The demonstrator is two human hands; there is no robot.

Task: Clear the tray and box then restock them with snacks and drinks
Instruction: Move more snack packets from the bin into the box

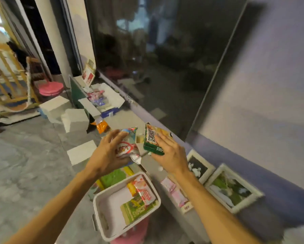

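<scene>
My left hand [107,155] grips a red, white and blue snack packet [128,147] above the floor. My right hand [168,154] holds a green drink carton [152,140] tilted on its side, just right of the packet. Below both hands stands a white plastic box [103,213] holding a pink-and-red packet [144,191] and a green packet [135,208]. A green tray-like item [112,178] with yellow edges lies partly hidden behind the box and my left forearm. The whole frame is blurred.
An open white carton [110,97] with pink packets stands further back by the dark glass panel [165,59]. An orange packet [103,126], white foam blocks [75,120], a pink sachet [176,192] and two framed pictures [232,189] lie on the floor along the wall.
</scene>
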